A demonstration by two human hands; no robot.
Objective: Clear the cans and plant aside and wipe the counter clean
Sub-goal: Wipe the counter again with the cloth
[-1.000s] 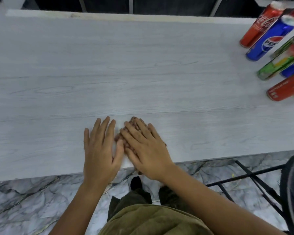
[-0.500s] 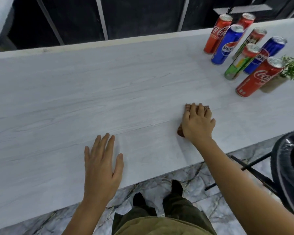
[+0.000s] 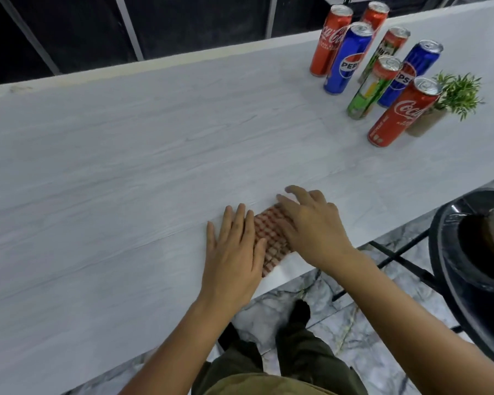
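Right grip (image 3: 311, 229) flat on cloth (image 3: 271, 238), counter (image 3: 126, 166) edge.

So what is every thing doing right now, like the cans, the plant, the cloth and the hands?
Cans: seven, all upright, grouped at the counter's far right.
Plant: upright beside the nearest red can.
Cloth: lying flat on the counter.
Left hand: flat, thumb edge on the cloth.
Right hand: resting on the cloth.

A black bin (image 3: 451, 269) stands at the right on the marble floor (image 3: 291, 292), near a black frame (image 3: 397, 252).
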